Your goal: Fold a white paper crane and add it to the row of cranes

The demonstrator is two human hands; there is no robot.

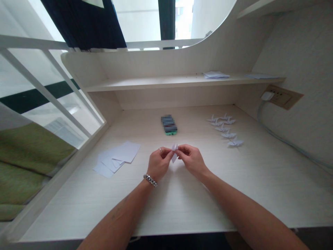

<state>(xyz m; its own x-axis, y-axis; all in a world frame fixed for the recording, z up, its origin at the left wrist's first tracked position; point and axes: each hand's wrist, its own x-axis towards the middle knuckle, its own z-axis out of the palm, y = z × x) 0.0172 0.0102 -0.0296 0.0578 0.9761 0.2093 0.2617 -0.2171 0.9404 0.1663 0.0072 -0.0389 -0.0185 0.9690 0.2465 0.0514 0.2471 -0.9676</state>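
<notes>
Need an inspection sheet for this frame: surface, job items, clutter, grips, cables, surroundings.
surface: pale wood-grain desk, with a shelf above its back edge.
job's things: small folded paper held just above the desk; loose white sheets lying left of the hands; folded paper cranes in a row at right rear.
clutter: blurred dark block with a green base at centre rear; paper stack on the shelf.
grips: left hand and right hand both pinch the small folded paper; bracelet on the left wrist.
cables: white plug in wall socket; grey cable runs along the right wall.
surroundings: white railing at left; window behind.
</notes>
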